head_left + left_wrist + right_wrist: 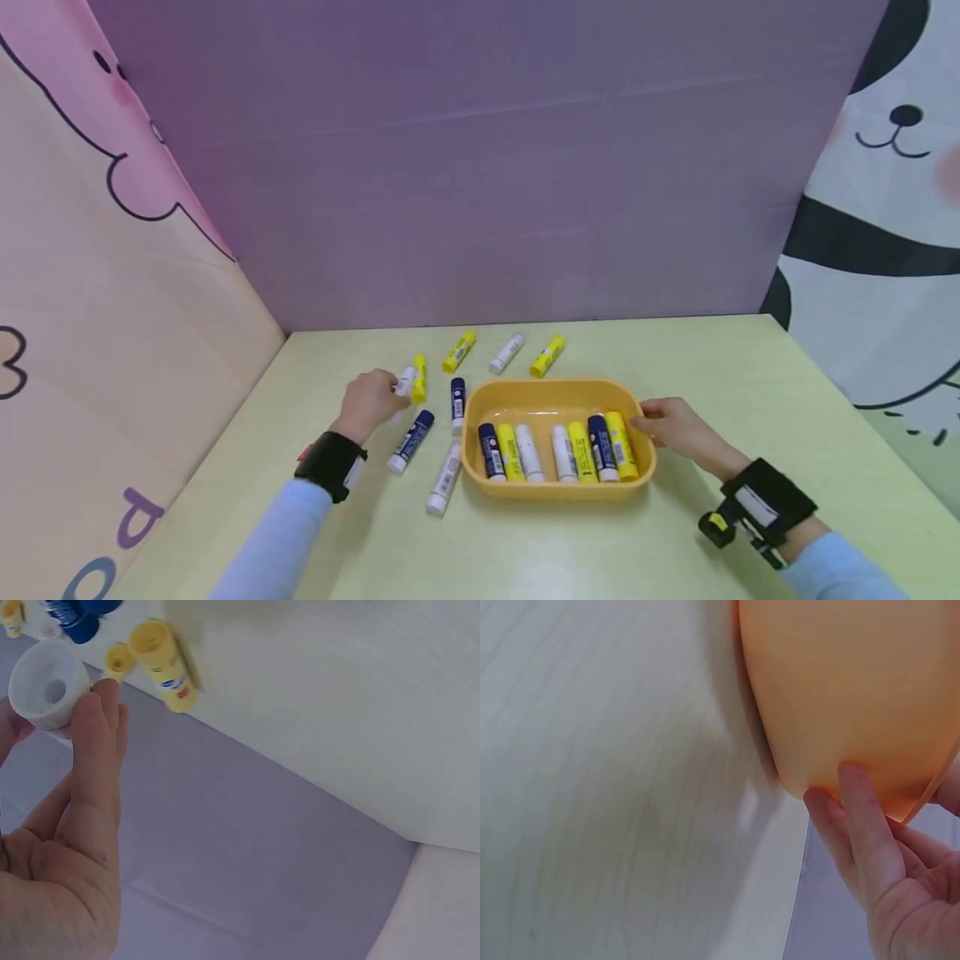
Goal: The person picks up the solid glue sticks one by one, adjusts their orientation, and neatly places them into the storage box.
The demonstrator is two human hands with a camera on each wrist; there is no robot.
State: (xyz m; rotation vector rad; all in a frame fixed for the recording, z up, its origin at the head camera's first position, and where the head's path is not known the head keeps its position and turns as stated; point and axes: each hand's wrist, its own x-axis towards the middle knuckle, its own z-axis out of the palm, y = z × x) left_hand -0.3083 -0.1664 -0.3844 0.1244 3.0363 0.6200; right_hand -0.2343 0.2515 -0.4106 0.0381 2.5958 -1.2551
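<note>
My left hand (371, 403) pinches a white glue stick (406, 381) between thumb and fingers, left of the yellow basket (555, 492). In the left wrist view, the hollow round end of that white glue stick (31, 694) faces the camera. A yellow glue stick (420, 379) stands out just beside it. My right hand (678, 429) holds the basket's right end, thumb at the rim and fingers against the outer wall, as the right wrist view shows. Inside the basket, a row of several navy, yellow and white glue sticks (528, 454) leans along the near side.
Near the basket's left side lie two navy glue sticks (411, 442) and a white one (444, 479). Behind the basket are two yellow glue sticks (547, 356) and a white one (507, 353). A purple panel (480, 167) rises at the table's back edge.
</note>
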